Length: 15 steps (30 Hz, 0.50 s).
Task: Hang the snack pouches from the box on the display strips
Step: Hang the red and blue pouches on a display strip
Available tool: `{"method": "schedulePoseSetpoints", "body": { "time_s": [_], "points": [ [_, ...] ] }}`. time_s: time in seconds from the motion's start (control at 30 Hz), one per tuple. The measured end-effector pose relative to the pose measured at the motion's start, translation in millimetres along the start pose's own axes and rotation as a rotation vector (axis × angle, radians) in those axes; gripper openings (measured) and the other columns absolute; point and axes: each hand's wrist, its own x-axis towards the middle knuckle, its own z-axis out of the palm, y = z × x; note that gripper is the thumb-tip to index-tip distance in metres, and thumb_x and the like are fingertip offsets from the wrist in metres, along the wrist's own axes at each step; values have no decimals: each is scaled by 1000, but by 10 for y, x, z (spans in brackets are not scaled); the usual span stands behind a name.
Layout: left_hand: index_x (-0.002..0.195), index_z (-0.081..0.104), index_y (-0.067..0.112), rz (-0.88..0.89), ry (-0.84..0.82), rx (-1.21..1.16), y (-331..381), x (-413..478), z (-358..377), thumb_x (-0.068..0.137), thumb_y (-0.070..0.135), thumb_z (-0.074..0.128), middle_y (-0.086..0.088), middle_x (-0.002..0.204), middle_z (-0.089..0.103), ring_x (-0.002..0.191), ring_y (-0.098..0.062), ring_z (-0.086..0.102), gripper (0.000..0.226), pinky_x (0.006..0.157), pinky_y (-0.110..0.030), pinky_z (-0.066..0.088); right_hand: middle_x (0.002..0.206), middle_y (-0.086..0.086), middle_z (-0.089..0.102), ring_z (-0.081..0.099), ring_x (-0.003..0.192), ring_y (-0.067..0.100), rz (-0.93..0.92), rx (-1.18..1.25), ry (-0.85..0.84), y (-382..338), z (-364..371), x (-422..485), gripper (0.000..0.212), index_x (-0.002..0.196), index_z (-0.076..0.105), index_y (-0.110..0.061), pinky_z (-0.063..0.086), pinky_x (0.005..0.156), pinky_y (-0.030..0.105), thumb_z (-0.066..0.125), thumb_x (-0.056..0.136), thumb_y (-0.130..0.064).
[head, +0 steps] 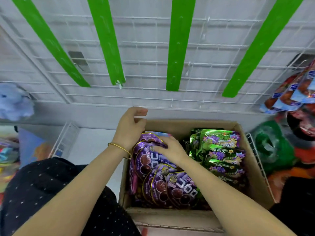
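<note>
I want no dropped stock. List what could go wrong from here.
1. The right hand lies on overlapped purple pouches in the box; lifting one may drag its neighbours out.
2. One green strip has a loose-looking white piece at its lower end; a pouch hung there could slip off.

Green strips [179, 48] cut off at top, rt-side packs [293, 94] blurred

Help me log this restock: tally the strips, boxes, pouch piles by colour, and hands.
Strips: 4
Box: 1
Purple pile: 1
Green pile: 1
Hands: 2 (left hand, right hand)
Total: 9
</note>
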Motion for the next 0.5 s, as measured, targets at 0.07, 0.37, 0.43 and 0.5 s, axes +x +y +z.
{"method": "schedulePoseSetpoints", "body": {
  "time_s": [0.07, 0.37, 0.43, 0.5],
  "points": [
    [99, 56, 15, -9, -5, -14, -13, 11, 0, 85, -6, 49, 12, 93, 57, 76, -7, 56, 27, 72, -32, 53, 129, 5, 50, 43, 121, 19, -55, -46, -90, -7, 106, -222, 46, 132, 50, -22, 33, 97, 25, 59, 89, -34],
    [98, 56, 16, -36, -22, -35, -63, 23, 33, 87, -3, 51, -2, 105, 59, 87, -7, 56, 22, 57, -11, 52, 127, -6, 60, 51, 117, 9, -161, -63, -355, 55, 238, -729, 33, 123, 59, -24, 36, 102, 27, 40, 99, -34],
    [98, 56, 15, -37, -24, -38, -53, 18, 41, 87, -3, 51, -1, 105, 59, 87, -5, 56, 22, 58, -12, 52, 115, 2, 63, 55, 108, 17, -145, -95, -56, 107, 177, -616, 24, 112, 63, -15, 40, 97, 33, 48, 95, -20],
    [99, 56, 16, -34, -27, -40, -40, 14, 44, 86, -2, 51, 0, 104, 59, 88, -5, 56, 23, 59, -14, 52, 117, 9, 56, 56, 105, 24, 0, -148, 149, 204, 96, -489, 27, 116, 57, -11, 43, 93, 34, 50, 90, -8]
  ]
}}
